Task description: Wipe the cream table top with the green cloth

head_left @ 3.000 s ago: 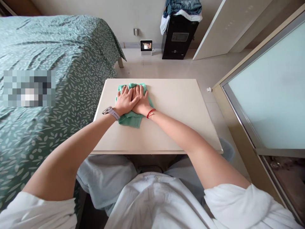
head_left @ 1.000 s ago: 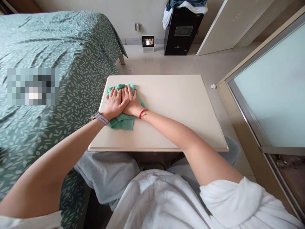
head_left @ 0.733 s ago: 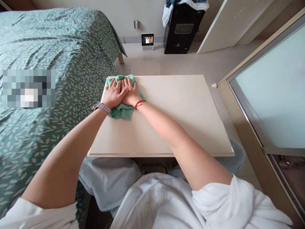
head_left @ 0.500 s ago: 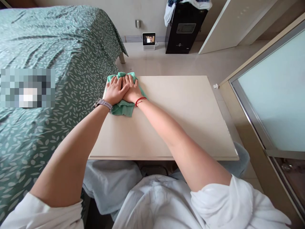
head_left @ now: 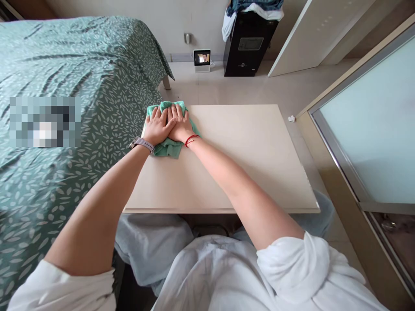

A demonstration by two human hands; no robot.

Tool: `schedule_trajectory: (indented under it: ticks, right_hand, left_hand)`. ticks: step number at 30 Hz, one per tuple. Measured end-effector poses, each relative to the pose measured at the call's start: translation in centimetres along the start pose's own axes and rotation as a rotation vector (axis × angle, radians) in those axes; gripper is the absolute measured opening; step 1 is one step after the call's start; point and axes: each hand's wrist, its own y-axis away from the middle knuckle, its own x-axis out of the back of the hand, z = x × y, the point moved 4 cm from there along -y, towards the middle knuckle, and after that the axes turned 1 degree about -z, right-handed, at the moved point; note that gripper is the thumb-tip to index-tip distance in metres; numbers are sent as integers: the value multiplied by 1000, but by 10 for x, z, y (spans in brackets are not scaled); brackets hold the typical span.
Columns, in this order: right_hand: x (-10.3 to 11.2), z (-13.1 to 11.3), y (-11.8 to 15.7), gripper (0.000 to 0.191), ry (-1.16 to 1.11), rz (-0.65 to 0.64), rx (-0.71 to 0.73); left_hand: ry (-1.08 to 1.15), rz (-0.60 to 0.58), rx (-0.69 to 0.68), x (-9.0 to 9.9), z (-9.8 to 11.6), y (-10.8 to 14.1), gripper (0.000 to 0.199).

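Observation:
A green cloth (head_left: 167,149) lies bunched at the far left corner of the small pale wooden table (head_left: 236,147). My left hand (head_left: 158,127), with a watch on its wrist, presses flat on the cloth, its fingers stretched forward. Beside it, my right hand (head_left: 179,125) also lies flat on the cloth, fingers extended, a red string around the wrist. The left thumb overlaps the back of the right hand. Both hands are open, and the cloth sticks out past the fingertips and below the palms.
A bed with a green leaf-patterned sheet (head_left: 106,86) runs along the left. Against the far wall stand a small screen device (head_left: 202,60) and a black cabinet (head_left: 248,47) with clothes on top. A door (head_left: 298,47) and a frosted-glass panel (head_left: 372,121) line the right.
The whole view has shifted slightly, so the far wall's objects sit a little lower. Both hands stay flat on the cloth at the same table corner.

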Motion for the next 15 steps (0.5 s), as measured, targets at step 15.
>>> schedule_trajectory:
  ticks: [15]
  right_hand:
    - [-19,-54,132,72,88,-22,141]
  left_hand:
    - [-61,-48,36,25,46,161,89]
